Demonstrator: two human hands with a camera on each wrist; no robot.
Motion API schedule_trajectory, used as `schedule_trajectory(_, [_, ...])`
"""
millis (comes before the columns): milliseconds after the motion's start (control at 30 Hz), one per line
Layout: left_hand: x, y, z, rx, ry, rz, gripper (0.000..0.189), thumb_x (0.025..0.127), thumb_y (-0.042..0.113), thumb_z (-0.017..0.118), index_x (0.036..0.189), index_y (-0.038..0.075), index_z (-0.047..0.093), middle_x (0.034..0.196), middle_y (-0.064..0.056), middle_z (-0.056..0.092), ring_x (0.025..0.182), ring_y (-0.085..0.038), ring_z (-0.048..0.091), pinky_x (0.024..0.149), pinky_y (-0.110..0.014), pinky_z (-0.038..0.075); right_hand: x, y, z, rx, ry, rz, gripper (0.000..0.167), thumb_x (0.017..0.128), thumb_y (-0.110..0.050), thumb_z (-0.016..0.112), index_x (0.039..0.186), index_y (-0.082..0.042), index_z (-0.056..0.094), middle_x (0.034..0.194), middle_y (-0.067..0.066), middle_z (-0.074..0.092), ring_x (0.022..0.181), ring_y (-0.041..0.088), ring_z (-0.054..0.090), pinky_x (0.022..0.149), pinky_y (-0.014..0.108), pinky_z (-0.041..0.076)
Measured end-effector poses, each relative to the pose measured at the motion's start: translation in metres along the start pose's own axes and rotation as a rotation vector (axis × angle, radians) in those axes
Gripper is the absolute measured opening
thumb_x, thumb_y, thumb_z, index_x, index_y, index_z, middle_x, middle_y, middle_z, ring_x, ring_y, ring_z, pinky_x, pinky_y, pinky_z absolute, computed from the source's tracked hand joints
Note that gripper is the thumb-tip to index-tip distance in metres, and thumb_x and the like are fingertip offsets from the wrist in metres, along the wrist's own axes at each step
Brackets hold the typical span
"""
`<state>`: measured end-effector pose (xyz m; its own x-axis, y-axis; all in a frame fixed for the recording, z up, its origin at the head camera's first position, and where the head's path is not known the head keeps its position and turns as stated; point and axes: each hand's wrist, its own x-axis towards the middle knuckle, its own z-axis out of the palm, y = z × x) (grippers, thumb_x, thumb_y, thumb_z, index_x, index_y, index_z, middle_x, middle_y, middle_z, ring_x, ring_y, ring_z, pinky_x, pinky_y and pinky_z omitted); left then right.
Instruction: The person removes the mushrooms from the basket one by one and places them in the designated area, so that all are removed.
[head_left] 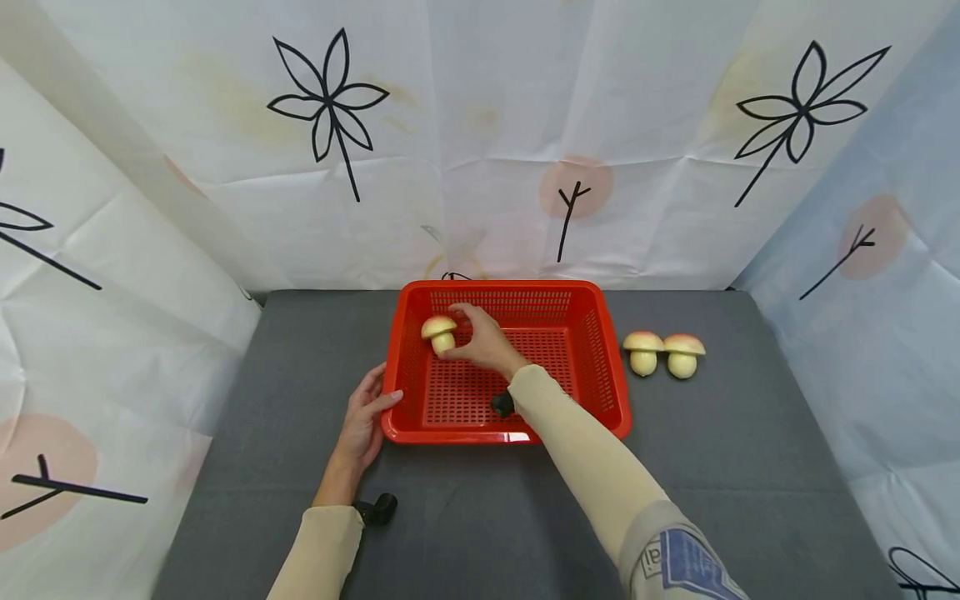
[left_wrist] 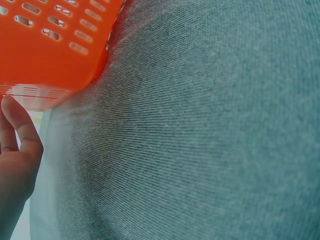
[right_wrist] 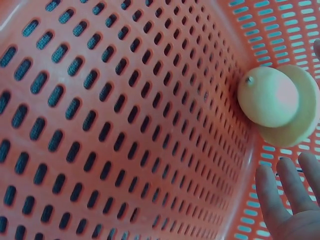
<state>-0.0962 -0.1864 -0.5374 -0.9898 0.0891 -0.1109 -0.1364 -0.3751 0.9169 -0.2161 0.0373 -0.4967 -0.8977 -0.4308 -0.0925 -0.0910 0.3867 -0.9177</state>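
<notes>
A red plastic basket (head_left: 528, 433) with slotted walls sits on the grey tabletop. My left hand (head_left: 363, 421) holds its left side, thumb over the rim and fingers along the outer wall. Inside, at the basket's left end, is a toy mushroom (head_left: 437, 327) with a reddish-yellow cap and pale stem. Around it, my right hand (head_left: 487, 343) spreads its thumb and fingers. In the right wrist view the fingers (right_wrist: 295, 187) stand apart from the mushroom, which lies against the slotted wall with its stem towards the camera.
Two similar mushrooms, a left one (head_left: 643, 353) and a right one (head_left: 683, 356), stand side by side on the grey tabletop (head_left: 750, 467), right of the basket. White patterned cloth (head_left: 487, 233) hangs behind the table and at both sides.
</notes>
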Motion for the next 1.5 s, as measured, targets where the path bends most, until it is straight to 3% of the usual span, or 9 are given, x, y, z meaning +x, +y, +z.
schedule_trajectory(233, [0.000, -0.001, -0.001, -0.003, -0.010, 0.011, 0.057, 0.099, 0.000, 0.057, 0.152, 0.003, 0.035, 0.146, -0.014, 0.046, 0.130, -0.031, 0.051, 0.101, -0.040, 0.051, 0.004, 0.004, 0.006, -0.061, 0.011, 0.000, 0.081, 0.082, -0.012, 0.086, 0.150, -0.006, 0.044, 0.145, 0.015, 0.047, 0.130, 0.033, 0.048, 0.107, 0.050, 0.044])
schedule_trajectory(600, [0.000, -0.001, 0.001, -0.009, -0.012, 0.016, 0.056, 0.100, -0.001, 0.057, 0.152, 0.002, 0.035, 0.149, -0.017, 0.043, 0.132, -0.034, 0.047, 0.104, -0.041, 0.050, 0.009, 0.008, 0.011, -0.065, 0.004, 0.006, 0.084, 0.081, -0.009, 0.086, 0.153, -0.009, 0.042, 0.146, 0.013, 0.047, 0.130, 0.032, 0.049, 0.106, 0.048, 0.045])
schedule_trajectory(967, [0.000, -0.001, 0.000, -0.015, -0.015, 0.024, 0.056, 0.099, 0.000, 0.057, 0.151, 0.002, 0.036, 0.143, -0.011, 0.048, 0.127, -0.028, 0.052, 0.102, -0.038, 0.051, 0.009, 0.008, 0.017, -0.080, -0.012, 0.007, 0.086, 0.078, -0.005, 0.088, 0.151, -0.009, 0.044, 0.138, 0.015, 0.050, 0.121, 0.030, 0.052, 0.103, 0.045, 0.048])
schedule_trajectory(1500, [0.000, -0.001, -0.001, -0.016, -0.013, 0.021, 0.056, 0.099, -0.001, 0.057, 0.151, 0.002, 0.036, 0.144, -0.013, 0.047, 0.127, -0.028, 0.052, 0.101, -0.038, 0.051, 0.009, 0.009, 0.022, -0.185, -0.040, 0.062, 0.090, 0.075, -0.005, 0.090, 0.152, -0.016, 0.044, 0.133, 0.013, 0.050, 0.115, 0.028, 0.051, 0.100, 0.045, 0.048])
